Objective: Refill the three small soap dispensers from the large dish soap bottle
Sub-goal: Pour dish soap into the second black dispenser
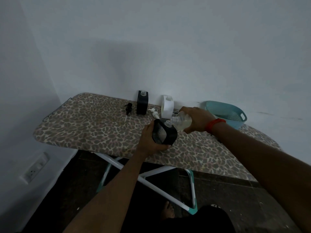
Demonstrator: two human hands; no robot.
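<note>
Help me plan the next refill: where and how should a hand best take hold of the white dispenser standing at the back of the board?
Grip the white dispenser around its flat-sided body, coming from the front, below the open neck. It stands upright near the wall, with a white pump lying at its left.

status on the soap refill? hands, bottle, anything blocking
Left hand grips black dispenser, tilted. Right hand tips large soap bottle, its mouth at the dispenser's neck. Two other dispensers uncapped behind. Nothing blocking.

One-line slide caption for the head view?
Right hand tips soap bottle into black dispenser steadied by left hand.
</note>
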